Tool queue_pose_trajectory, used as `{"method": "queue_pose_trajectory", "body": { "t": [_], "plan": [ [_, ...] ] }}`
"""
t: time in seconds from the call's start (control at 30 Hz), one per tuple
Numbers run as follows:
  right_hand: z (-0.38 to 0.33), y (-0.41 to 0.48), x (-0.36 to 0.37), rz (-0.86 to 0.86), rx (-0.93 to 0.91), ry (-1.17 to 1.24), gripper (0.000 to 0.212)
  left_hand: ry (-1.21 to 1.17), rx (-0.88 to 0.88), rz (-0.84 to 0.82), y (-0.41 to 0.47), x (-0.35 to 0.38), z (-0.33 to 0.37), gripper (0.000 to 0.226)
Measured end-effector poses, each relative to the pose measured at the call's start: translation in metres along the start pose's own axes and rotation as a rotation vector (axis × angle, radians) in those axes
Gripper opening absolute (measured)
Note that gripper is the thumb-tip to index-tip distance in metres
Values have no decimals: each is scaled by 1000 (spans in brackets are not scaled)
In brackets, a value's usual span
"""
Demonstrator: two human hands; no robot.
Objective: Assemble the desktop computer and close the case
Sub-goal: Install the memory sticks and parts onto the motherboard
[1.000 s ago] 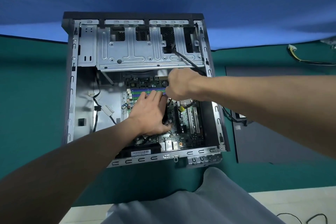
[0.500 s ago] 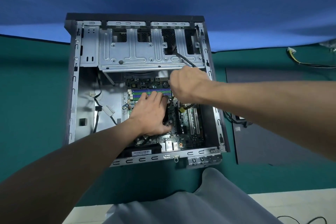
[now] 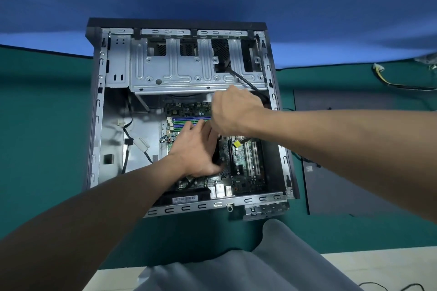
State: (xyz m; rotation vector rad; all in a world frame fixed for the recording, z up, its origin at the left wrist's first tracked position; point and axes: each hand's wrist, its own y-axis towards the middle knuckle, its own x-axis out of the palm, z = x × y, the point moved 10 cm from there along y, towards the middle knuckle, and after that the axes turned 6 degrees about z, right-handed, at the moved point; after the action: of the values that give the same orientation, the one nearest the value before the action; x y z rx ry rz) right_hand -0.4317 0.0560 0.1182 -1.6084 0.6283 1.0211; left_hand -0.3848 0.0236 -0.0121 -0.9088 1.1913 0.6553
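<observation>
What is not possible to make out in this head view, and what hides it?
1. What the right hand holds: its fingers are turned away and blurred.
2. The black part under the left hand: mostly covered.
3. The barcode label: text too small.
4. The dark panel: partly behind the right forearm.
</observation>
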Motion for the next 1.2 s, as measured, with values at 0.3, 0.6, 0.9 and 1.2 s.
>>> {"method": "queue_pose_trajectory", "body": {
  "t": [0.3, 0.6, 0.9, 1.2],
  "plan": [
    [-62, -35, 8, 71, -755, -790, 22, 12, 40, 47, -1, -13, 9, 59],
    [2, 4, -4, -51, -8, -36, 18, 98, 61, -37, -2, 0, 5, 89],
    [-60, -37, 18, 111, -749, -735, 29, -2, 54, -42, -2, -4, 9, 54],
    [7, -5, 7, 48, 209, 257, 29, -71, 5, 68, -2, -11, 4, 57]
  ]
}}
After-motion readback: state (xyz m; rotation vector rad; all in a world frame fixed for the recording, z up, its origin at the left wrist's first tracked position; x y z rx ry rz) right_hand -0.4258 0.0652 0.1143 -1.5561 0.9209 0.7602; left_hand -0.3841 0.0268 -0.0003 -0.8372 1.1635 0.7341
